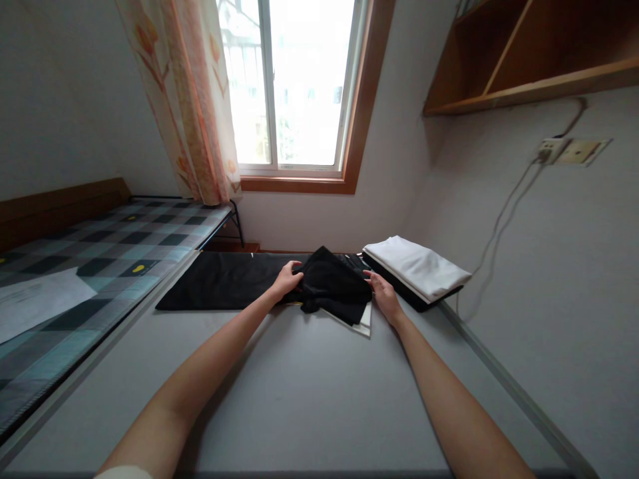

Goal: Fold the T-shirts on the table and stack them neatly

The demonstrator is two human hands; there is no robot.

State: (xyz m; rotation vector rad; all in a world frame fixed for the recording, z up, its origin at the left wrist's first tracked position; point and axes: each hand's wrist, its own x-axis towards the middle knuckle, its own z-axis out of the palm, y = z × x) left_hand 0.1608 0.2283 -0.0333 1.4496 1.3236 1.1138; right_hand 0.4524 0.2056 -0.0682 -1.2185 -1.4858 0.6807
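A bunched black cloth (334,279), perhaps a garment, lies between my hands at the far side of the table. My left hand (288,279) pinches its left edge, and my right hand (383,293) grips its right edge. White cloth (363,326) shows under its front right corner. To the left, a long flat black cloth (219,283) is spread along the table's back edge; the bunched one covers part of its right portion. Close by my right hand sits a folded stack with a white cloth (417,266) over a black one (426,305).
The pale grey table (309,406) stretches toward me. Along its left is a bed with a checked mattress (124,239) and a sheet of paper (42,299). A plugged cable (504,206) hangs down the right wall, below a wooden shelf (524,86). Behind is a curtained window (309,100).
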